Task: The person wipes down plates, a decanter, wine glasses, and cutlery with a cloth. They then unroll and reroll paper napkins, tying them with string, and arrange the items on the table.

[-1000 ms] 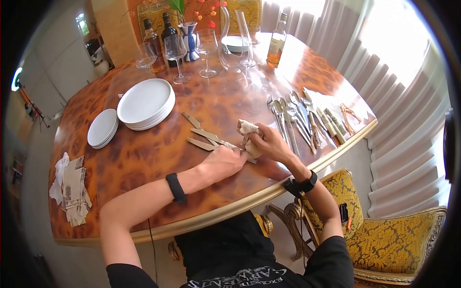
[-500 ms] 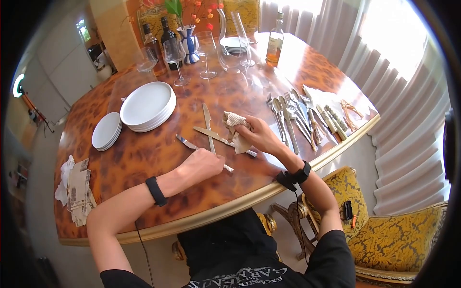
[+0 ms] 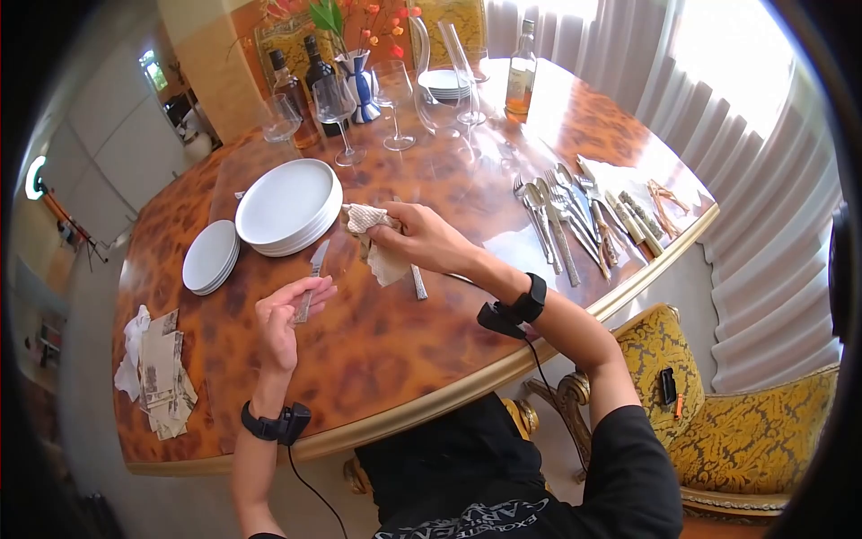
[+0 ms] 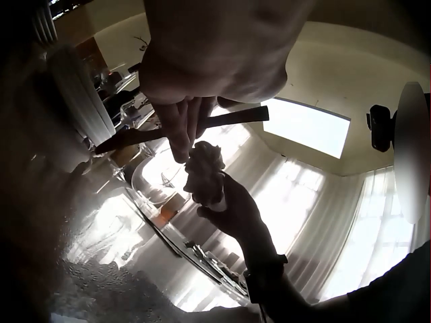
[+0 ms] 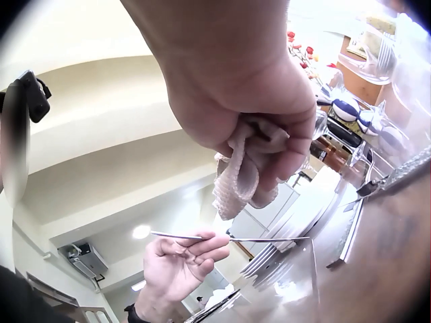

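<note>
In the head view my left hand (image 3: 280,325) holds a table knife (image 3: 319,258) by its patterned handle, between thumb and fingers, with the blade pointing up toward the plates. The left wrist view shows this knife (image 4: 236,117) crossing the fingers. My right hand (image 3: 431,241) grips a crumpled beige cloth (image 3: 386,263) with a waffle-like texture, and its loose end hangs down. Beneath the right hand another knife handle (image 3: 419,284) lies on the table, the rest largely hidden by the hand and cloth. The cloth (image 5: 232,192) bunches inside the curled fingers in the right wrist view.
A stack of large white plates (image 3: 285,199) and smaller plates (image 3: 211,256) stand left. Forks, spoons and knives (image 3: 558,225) lie right. Wine glasses (image 3: 335,101), a decanter (image 3: 437,112) and bottles (image 3: 520,76) stand at the back. Printed paper strips (image 3: 164,373) lie front left.
My left hand has moved left, turned palm up and lifted a knife off the table. My right hand has moved left with the cloth, over the knives that lay crossed there.
</note>
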Tool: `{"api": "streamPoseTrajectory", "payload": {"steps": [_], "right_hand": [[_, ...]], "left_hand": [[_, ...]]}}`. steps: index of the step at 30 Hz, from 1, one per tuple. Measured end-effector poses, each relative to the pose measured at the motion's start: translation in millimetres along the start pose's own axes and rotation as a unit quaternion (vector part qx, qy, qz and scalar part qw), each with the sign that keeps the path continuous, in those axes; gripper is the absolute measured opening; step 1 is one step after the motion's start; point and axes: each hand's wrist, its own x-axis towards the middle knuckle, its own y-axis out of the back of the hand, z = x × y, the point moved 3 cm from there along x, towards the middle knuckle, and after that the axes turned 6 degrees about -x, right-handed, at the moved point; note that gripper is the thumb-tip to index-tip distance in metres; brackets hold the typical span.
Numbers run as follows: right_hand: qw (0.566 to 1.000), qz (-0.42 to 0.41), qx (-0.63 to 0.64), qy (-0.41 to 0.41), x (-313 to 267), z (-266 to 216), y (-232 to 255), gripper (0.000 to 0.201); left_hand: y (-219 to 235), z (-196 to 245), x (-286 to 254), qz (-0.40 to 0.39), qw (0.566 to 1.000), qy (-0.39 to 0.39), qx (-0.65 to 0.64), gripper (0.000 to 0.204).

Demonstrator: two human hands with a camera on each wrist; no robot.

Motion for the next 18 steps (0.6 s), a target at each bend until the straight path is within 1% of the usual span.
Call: {"api": "streamPoseTrajectory", "payload": {"steps": [1,2,3,4,5,6,7,9,10,11,13,14,15,17,18], "right_hand": [[1.0,0.002,-0.006,0.015,4,-12,-3,0.033],[0.999,-0.002,0.003,0.032,7,-25,-5,0.028],[0.999,-0.002,0.002,0.031,13,-25,-11,0.028],[0.99,0.029,-0.089,0.101,19,-30,-17,0.028],[0.967,0.058,-0.178,0.17,25,-35,-23,0.029],[0.958,0.053,-0.199,0.198,29,-38,-30,0.029],[0.959,0.051,-0.198,0.199,35,-36,-37,0.029],[0.909,0.104,-0.257,0.313,44,-38,-49,0.026],[0.903,0.107,-0.265,0.32,46,-43,-50,0.024],[0.904,0.102,-0.258,0.326,49,-46,-52,0.024],[0.869,0.148,-0.32,0.348,54,-51,-53,0.024],[0.86,0.159,-0.33,0.355,56,-52,-54,0.021],[0.862,0.152,-0.317,0.365,58,-52,-53,0.021],[0.875,0.156,-0.304,0.344,65,-48,-46,0.023],[0.875,0.184,-0.297,0.336,68,-47,-41,0.025]], "left_hand": [[-1,2,2,-0.002,1.0,-0.001,0.0,0.055],[0,4,3,0.034,0.998,-0.001,-0.05,0.049],[2,4,4,0.071,0.992,-0.002,-0.1,0.043],[1,3,7,0.072,0.992,-0.001,-0.101,0.043],[1,-1,11,0.097,0.991,0.017,-0.085,0.034],[2,-5,15,0.123,0.989,0.035,-0.069,0.026],[3,-11,17,0.126,0.989,0.035,-0.069,0.026],[6,-19,23,0.091,0.992,-0.002,-0.085,0.014],[8,-20,24,0.092,0.992,0.014,-0.09,0.012],[12,-17,22,0.102,0.991,0.013,-0.086,0.012],[16,-11,18,0.085,0.984,0.066,-0.142,0.017],[15,-17,18,0.128,0.976,0.063,-0.167,0.019],[16,-16,16,0.144,0.975,0.061,-0.16,0.019],[19,-18,10,0.129,0.968,0.109,-0.185,0.015],[17,-19,8,0.135,0.973,0.111,-0.15,0.015]]}}
